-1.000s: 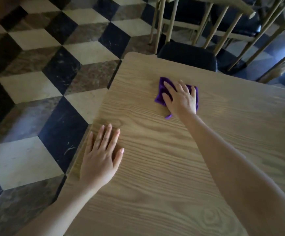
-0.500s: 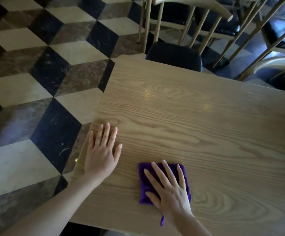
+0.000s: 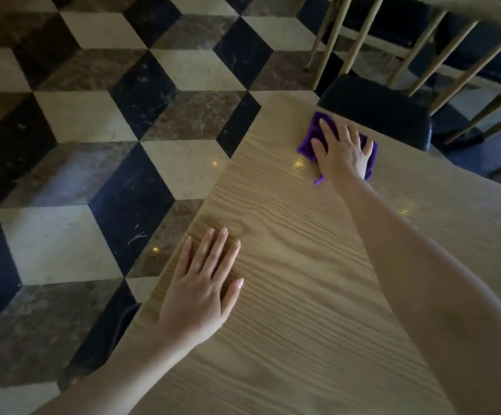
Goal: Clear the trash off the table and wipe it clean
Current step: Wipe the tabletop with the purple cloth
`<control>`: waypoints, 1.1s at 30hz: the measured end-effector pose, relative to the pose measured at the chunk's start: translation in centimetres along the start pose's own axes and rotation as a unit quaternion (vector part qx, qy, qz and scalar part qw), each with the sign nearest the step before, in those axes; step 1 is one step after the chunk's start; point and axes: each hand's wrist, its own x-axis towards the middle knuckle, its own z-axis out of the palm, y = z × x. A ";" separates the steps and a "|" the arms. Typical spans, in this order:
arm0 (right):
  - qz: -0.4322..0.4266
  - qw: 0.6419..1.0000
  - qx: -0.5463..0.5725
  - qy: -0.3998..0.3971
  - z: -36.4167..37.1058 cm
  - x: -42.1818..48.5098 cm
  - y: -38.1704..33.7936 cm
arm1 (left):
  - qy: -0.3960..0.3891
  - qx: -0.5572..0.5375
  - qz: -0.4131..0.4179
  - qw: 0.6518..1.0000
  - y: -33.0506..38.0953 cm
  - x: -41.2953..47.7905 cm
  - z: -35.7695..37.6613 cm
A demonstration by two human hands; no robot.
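Observation:
A light wooden table (image 3: 303, 295) fills the lower right of the head view. My right hand (image 3: 343, 152) lies flat, fingers spread, pressing a folded purple cloth (image 3: 309, 142) onto the table near its far left corner. Most of the cloth is hidden under the palm; a small purple loop sticks out toward me. My left hand (image 3: 201, 289) rests flat and empty on the table by its left edge, fingers together. No trash shows on the table.
A wooden spindle-back chair (image 3: 375, 112) with a black seat stands tucked against the table's far edge. More chairs (image 3: 483, 55) stand behind it. A tiled floor (image 3: 93, 145) in a black, cream and brown cube pattern lies to the left.
My right hand has pushed the purple cloth from the near edge back out to the far left corner, after pulling it in from there. My left hand stayed planted.

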 end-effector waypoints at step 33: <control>-0.133 0.990 0.004 -0.036 2.8 -23.7 -13.2 | 0.022 -0.019 -0.064 0.998 -3.9 -16.4 1.0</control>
